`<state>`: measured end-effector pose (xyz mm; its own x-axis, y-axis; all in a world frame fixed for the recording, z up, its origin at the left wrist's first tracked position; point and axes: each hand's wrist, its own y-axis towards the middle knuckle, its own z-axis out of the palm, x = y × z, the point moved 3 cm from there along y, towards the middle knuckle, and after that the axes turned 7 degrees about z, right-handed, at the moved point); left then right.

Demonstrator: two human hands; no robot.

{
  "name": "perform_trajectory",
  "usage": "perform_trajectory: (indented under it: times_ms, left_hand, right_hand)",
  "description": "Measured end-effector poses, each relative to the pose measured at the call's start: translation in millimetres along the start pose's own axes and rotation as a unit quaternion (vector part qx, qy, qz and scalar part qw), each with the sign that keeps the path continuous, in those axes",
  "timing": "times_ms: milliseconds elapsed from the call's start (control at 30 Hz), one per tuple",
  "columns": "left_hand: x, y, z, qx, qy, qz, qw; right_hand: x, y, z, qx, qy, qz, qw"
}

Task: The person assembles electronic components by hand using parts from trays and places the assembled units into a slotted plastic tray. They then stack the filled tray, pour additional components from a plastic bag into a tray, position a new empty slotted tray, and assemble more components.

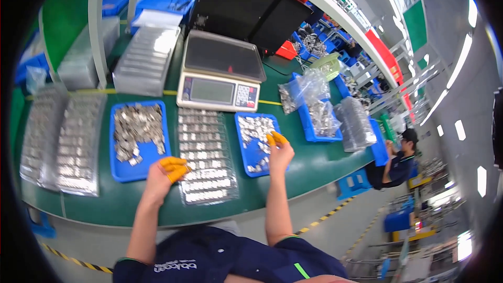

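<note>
A see-through plastic tray lies in front of me, its rows of pockets holding small silvery metal parts. My left hand, with orange finger cots, is at the tray's left edge with its fingertips pinched together; whatever they grip is too small to name. Over the right-hand blue bin of loose small metal parts, my right hand also has orange-covered fingers closed in a pinch. What lies between them cannot be made out. A left-hand blue bin holds a larger heap of metal pieces.
A weighing scale stands behind the tray, before a black monitor. Stacked filled trays lie far left, more plastic trays behind. To the right are a blue bin with bagged parts and plastic trays. A co-worker sits beyond.
</note>
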<state>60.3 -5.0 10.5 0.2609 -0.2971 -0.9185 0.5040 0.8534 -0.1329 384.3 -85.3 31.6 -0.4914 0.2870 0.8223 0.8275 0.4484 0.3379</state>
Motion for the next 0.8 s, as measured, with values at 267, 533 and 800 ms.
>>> perform_trajectory:
  times_ms: [267,533,800]
  left_hand:
    - [2,2,4,0.007,-0.037,0.011,0.999]
    - [-8,3,21,-0.080,-0.150,0.001,0.985]
    - [-11,6,32,-0.049,-0.279,-0.011,0.959]
  right_hand:
    - [-14,-16,-1,0.024,0.067,0.011,0.997]
    - [76,-70,1,0.065,0.079,-0.088,0.991]
    - [127,-113,48,0.281,0.265,0.051,0.921]
